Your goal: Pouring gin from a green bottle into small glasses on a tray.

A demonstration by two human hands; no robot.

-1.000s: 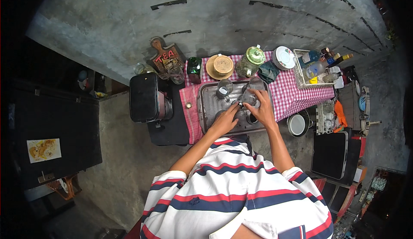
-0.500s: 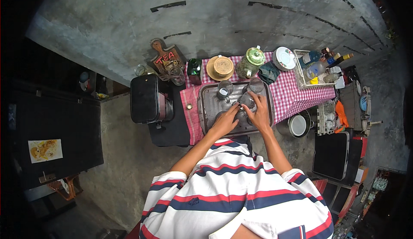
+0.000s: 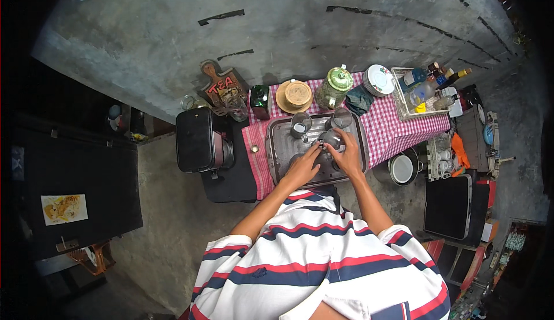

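– Grey wall (image 3: pixel 283 32) across the top of the frame, pink checked cloth (image 3: pixel 398 130) below it; metal tray (image 3: pixel 281 150) sitting mid-frame; so what are the hands doing?

– Handling one piece at a time, I'd say; the right hand (image 3: pixel 348 155) has thumb and fingers curled around a clear glass (image 3: pixel 330 139), over the middle of the tray; the left hand (image 3: pixel 304 168) has its fingertips right by that glass, but honestly can't tell if they're pinching anything.

– Anything else close?

– Yep; a clear mug (image 3: pixel 300 124) just up and left of the hands, another tumbler (image 3: pixel 341 116) up and right.

– And the next move calls for?

– Just my read: a light, steady hold, both hands coordinated; plus care not to clink the mug or the tumbler.
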